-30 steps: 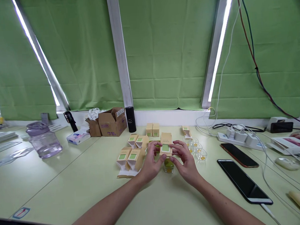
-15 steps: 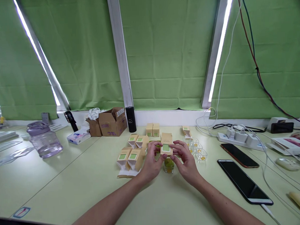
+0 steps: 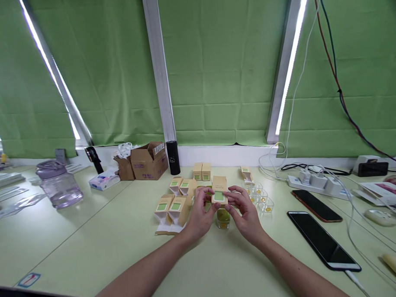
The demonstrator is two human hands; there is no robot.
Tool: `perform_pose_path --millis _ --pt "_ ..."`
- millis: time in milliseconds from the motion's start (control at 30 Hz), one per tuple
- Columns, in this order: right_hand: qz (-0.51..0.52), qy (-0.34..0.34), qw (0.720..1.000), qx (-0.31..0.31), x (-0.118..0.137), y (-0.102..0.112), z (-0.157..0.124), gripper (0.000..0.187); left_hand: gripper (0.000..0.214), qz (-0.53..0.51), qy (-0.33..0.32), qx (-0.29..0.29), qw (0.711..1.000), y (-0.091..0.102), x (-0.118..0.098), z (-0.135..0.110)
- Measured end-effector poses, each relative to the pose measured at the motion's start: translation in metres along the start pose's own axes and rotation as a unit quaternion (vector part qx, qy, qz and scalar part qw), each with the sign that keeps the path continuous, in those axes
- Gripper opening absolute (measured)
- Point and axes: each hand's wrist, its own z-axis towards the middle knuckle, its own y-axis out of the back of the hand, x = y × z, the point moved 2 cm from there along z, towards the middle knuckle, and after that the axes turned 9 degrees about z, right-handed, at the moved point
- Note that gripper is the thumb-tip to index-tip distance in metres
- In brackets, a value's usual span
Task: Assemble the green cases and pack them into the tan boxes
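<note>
Between the fingers of my left hand (image 3: 203,211) and my right hand (image 3: 244,209) is a small tan cardboard box (image 3: 219,186) with a green square on its front. Both hands are closed on its sides. Just below the box a small clear glass jar (image 3: 223,219) with green contents stands on the table. To the left are several similar tan boxes (image 3: 176,209), the front ones with white flaps spread open. Beyond my right hand stand several clear glass cups (image 3: 262,197) with yellow spots in them. My left fingers partly hide another green item behind them.
Two tan boxes (image 3: 202,171) stand at the back, near a black cylinder (image 3: 173,158) and a brown carton (image 3: 149,161). A purple water jug (image 3: 59,183) is at left. Two phones (image 3: 323,239), a power strip (image 3: 316,183) and cables lie at right.
Almost nothing differs. The held box's top has tipped very slightly, while both hands stay in the same place around it.
</note>
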Motion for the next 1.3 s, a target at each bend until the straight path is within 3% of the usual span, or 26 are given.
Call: perform_pose_path --millis 267,633,833,1033,1167,1300 --pt "0.001 -0.005 1.0 -0.004 -0.001 -0.001 0.0 0.025 0.036 0.004 -0.001 -0.019 1.0 0.0 0.001 0.001" --pt "0.059 -0.04 0.997 -0.002 -0.003 0.002 0.002 0.034 0.035 0.045 -0.07 0.022 0.996 0.008 -0.009 -0.003" --pt "0.035 -0.036 0.999 0.011 -0.003 0.002 0.002 0.039 0.037 0.143 -0.106 -0.004 0.984 0.008 -0.008 -0.006" --pt "-0.058 -0.023 0.997 0.048 -0.001 -0.001 -0.003 0.046 0.043 0.191 -0.136 -0.032 0.972 0.008 -0.012 -0.006" --pt "-0.102 0.005 0.992 0.074 0.006 -0.003 -0.007 0.055 0.042 0.184 -0.117 -0.045 0.975 0.01 -0.011 -0.002" --pt "-0.099 0.059 0.986 0.12 0.014 -0.006 -0.008 0.059 0.054 0.125 -0.034 -0.057 0.99 0.01 0.002 -0.001"
